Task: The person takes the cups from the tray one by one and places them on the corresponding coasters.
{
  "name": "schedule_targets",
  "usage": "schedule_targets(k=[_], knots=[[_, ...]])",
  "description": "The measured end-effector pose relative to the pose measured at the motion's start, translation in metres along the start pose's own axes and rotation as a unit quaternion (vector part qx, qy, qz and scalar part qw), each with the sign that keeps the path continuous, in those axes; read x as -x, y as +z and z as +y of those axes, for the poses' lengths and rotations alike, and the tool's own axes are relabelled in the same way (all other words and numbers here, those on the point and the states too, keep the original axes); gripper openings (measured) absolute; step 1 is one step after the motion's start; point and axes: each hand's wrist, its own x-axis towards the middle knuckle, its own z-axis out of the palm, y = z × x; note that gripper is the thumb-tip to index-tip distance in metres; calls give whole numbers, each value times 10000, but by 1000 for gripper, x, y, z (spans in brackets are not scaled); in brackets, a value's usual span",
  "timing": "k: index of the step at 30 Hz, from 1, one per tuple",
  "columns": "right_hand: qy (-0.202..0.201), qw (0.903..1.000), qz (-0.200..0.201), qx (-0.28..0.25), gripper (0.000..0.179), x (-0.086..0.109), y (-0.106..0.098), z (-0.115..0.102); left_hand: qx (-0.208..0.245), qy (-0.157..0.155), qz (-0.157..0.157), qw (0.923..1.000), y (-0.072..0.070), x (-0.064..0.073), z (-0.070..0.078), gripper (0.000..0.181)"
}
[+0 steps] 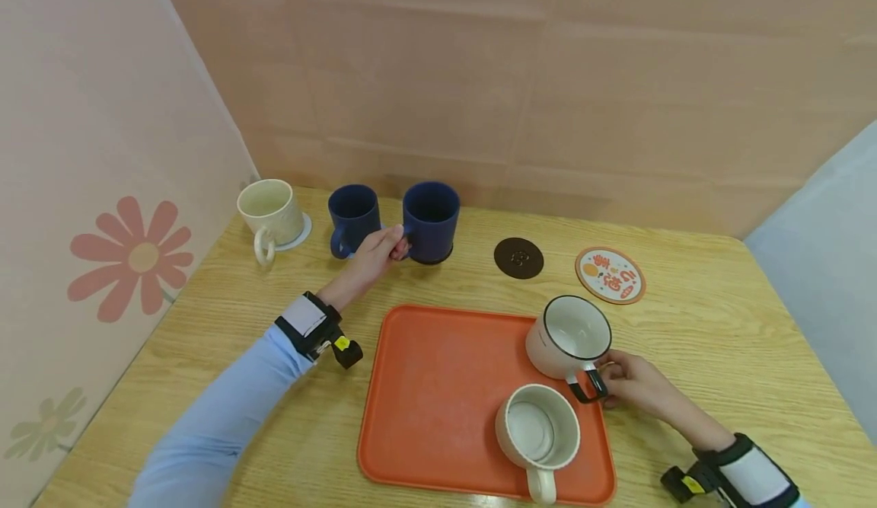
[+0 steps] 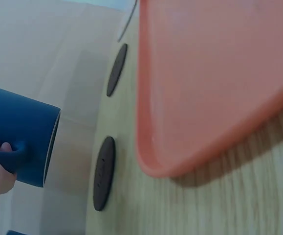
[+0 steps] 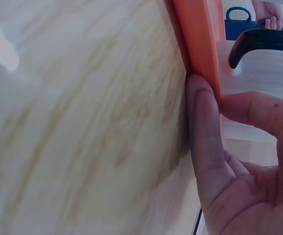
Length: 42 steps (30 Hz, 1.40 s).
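Note:
By its handle, my left hand (image 1: 370,262) grips a dark blue mug (image 1: 431,222). In the left wrist view a gap shows between this mug's base and the dark coaster (image 2: 104,174) below it. My right hand (image 1: 639,384) pinches the right rim of the orange tray (image 1: 438,394), thumb on the rim and fingers against its outer side. Close to those fingers stands a white mug with a black rim and black handle (image 1: 569,337) on the tray. A cream mug (image 1: 537,428) sits nearer the front of the tray, its handle towards me.
A second blue mug (image 1: 353,218) stands left of the held one. Farther left, a pale yellow mug (image 1: 269,212) rests on a white coaster (image 1: 298,235). A dark brown coaster (image 1: 518,258) and a printed round coaster (image 1: 610,275) lie behind the tray. Paper walls (image 1: 479,89) border the table.

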Motion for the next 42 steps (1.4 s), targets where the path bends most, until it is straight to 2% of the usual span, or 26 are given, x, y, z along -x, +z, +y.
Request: schedule_targets(k=[7, 16, 24, 31, 38, 42], knots=[[38, 10000, -37, -8, 33, 0, -1, 0, -91, -257, 58, 9996, -6, -4, -10, 31], [17, 9999, -53, -141, 32, 0, 0, 1, -240, -439, 112, 9987, -9, -13, -20, 31], [-10, 9997, -64, -233, 32, 0, 0, 0, -277, -411, 313, 9983, -12, -19, -26, 32], [7, 9998, -36, -196, 32, 0, 0, 0, -359, -525, 314, 9975, -13, -22, -28, 33], [29, 9998, -39, -193, 34, 0, 0, 0, -12, -497, 405, 9979, -9, -29, -33, 32], [21, 9998, -27, -213, 34, 0, 1, 0, -20, -485, 483, 9977, -9, -31, -37, 33]])
